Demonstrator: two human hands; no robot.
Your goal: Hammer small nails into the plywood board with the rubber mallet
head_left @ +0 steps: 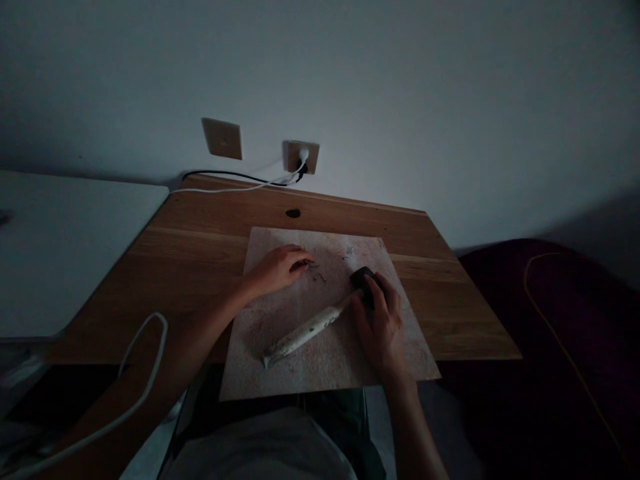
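Observation:
A hammer (305, 330) with a dark blocky head and a worn whitish handle lies slantwise on a speckled board (280, 380). My right hand (383, 320) is closed around its head at the right side of the board. Toward the board's upper left, my left hand (285, 267) has its thumb and fingers pinched together over small thin metal pieces that look like nails (319, 277). One such piece shows at the fingertips. Another little group of nails (348, 253) lies near the board's far edge.
The board rests on a wooden desk (450, 313) against a wall. Cables (225, 189) run along the back to a wall socket (311, 155). A white panel (75, 253) stands at left. A white cord (161, 347) loops over my left forearm. Dark purple fabric (505, 287) is at right.

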